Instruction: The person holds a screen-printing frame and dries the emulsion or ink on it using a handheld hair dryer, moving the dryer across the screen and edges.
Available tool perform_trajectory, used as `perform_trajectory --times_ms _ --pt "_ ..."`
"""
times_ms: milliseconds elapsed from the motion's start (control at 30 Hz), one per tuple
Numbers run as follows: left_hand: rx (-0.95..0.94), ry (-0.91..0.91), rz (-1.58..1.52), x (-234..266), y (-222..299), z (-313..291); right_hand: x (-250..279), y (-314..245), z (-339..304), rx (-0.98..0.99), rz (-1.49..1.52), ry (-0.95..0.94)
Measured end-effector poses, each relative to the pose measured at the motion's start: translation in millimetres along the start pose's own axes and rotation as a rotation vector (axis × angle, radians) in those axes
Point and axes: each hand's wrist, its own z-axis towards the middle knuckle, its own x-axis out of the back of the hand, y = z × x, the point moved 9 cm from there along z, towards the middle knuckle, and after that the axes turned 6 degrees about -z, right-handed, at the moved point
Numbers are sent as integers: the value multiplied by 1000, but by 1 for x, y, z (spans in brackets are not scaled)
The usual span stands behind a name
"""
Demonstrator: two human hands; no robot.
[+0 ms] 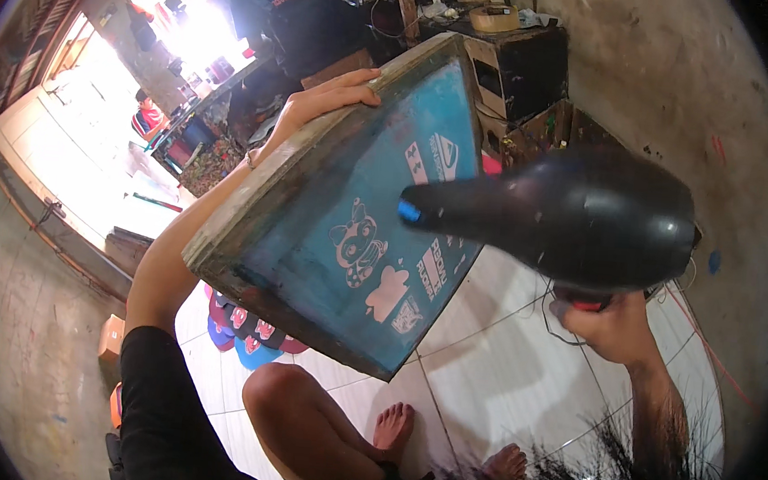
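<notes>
A wooden-framed printing screen (267, 172) with blue-green mesh is tilted in front of me. Pale open designs, among them a cartoon animal (357, 245) and a splat shape, show in the mesh. My left hand (334, 97) is closed over the screen's upper wooden edge, its fingers bent across the top. In my right hand (612, 328) is a black hair dryer (607, 217), gripped by its handle. The dryer's narrow nozzle points left across the mesh, and the gap between them is hard to judge. Most of the handle is hidden by the dryer body and my fingers.
Colourful printed pieces (255, 327) lie on the white tiled floor (528, 364) beyond my knee. A dark cabinet (542, 67) with a tape roll (500, 20) on top stands behind the screen. A person in dark clothes (298, 17) is at the back. A red cord (711, 349) runs along the right.
</notes>
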Motion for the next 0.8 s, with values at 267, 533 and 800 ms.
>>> perform_trajectory --times_ms 267,533,800 --pt "38 3 -28 -1 -10 -5 6 8 2 -107 -74 -79" --pt "-4 -16 -8 1 -4 -4 -2 2 -3 -4 -113 -158" --pt "4 1 41 2 0 -4 -8 -15 -2 78 -137 -138"
